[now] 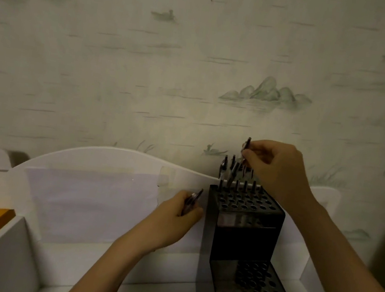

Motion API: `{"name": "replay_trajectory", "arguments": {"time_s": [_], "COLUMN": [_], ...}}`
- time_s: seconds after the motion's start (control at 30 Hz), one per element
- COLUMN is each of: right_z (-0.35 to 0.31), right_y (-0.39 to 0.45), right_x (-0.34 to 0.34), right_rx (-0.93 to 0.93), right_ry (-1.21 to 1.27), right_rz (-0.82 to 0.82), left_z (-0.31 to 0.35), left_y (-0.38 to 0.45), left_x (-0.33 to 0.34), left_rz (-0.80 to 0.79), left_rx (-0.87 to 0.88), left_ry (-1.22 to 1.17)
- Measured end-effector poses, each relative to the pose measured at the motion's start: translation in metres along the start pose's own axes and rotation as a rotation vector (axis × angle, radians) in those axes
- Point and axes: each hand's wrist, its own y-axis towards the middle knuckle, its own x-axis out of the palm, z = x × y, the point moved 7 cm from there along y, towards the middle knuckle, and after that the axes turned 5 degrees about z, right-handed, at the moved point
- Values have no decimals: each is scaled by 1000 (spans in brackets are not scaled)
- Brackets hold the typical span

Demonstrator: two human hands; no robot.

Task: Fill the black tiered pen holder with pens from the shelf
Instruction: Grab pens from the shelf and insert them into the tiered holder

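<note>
You are in the filling step: your right hand (278,166) pinches a pen (246,145) above the back rows of the black tiered pen holder (244,227) on the shelf (159,270). Your left hand (178,213) grips spare pens (192,200) beside it. Next, aim the tip into a free hole.

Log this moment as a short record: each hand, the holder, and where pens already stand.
left hand: grips a few pens, beside the holder's left side
right hand: pinches one pen above the top tier
holder: black, tiered, upright on the white shelf
top tier: pens stand in the back rows; front holes are open
lower tier: no pens seen
</note>
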Motion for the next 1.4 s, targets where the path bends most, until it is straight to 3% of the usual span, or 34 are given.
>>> {"name": "replay_trajectory", "arguments": {"time_s": [0.4, 0.67, 0.97, 1.1, 1.17, 1.27, 1.4], "right_z": [-7, 12, 22, 8, -1, -12, -5], "right_y": [5, -17, -25, -33, -43, -68, -75], "right_x": [17, 45, 40, 23, 21, 40, 48], "right_rx": [16, 133, 181, 118, 110, 202, 294], "right_ry": [-54, -121, -82, -29, 71, 259, 349], "right_rz": [-105, -236, -152, -42, -128, -429, -382], "left_z": [0, 0, 11, 13, 13, 14, 15], "left_y": [-1, -2, -3, -3, -2, 1, 3], "left_x": [-14, -17, -14, -12, -12, -8, 1], "left_rz": [81, 121, 114, 107, 103, 87, 62], "left_rx": [57, 167, 241, 258, 259, 248, 238], "left_ry": [32, 140, 162, 160, 156, 123, 114]}}
